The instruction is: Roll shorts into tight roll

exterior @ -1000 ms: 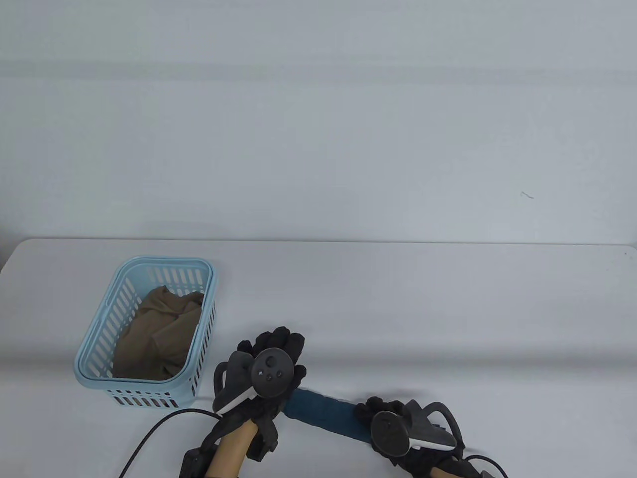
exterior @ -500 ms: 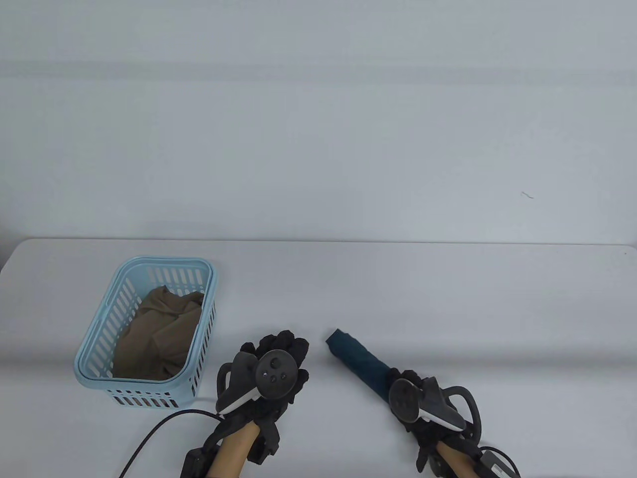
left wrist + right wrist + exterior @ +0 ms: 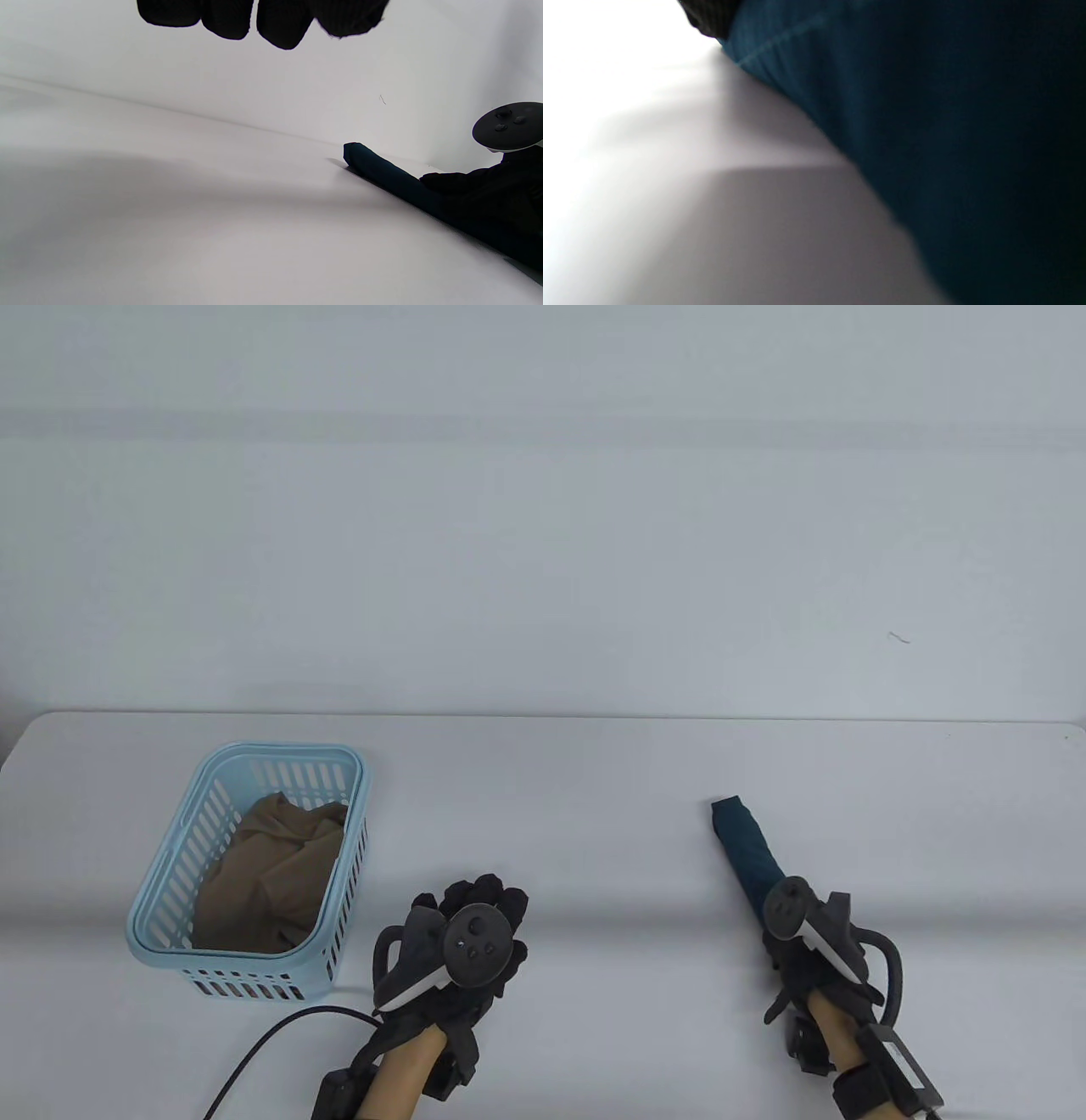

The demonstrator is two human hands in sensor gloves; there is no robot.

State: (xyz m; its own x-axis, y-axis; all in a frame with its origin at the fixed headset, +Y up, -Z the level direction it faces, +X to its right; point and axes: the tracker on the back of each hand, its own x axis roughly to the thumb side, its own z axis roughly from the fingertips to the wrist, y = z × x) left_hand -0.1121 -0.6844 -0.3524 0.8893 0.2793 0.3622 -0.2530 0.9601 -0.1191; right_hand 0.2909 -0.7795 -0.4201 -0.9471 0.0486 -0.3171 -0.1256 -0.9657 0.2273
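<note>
The shorts are a tight dark teal roll [image 3: 745, 840] on the right side of the table, pointing away from me. My right hand [image 3: 779, 931] grips its near end. The left wrist view shows the roll [image 3: 382, 173] low over the table with my right hand [image 3: 479, 190] wrapped around it. The right wrist view is filled by the teal fabric [image 3: 925, 127]. My left hand [image 3: 479, 903] is at the front centre, apart from the roll, and holds nothing. Its fingertips [image 3: 271, 25] hang free above the table.
A light blue slotted basket [image 3: 161, 865] stands at the front left with an olive-brown garment [image 3: 271, 874] in it. A black cable [image 3: 254, 1052] runs from my left wrist to the front edge. A white wall rises behind the table.
My left hand let go of the roll and stayed in place. My right hand carried the roll from the front centre to the right and turned it to point away from me.
</note>
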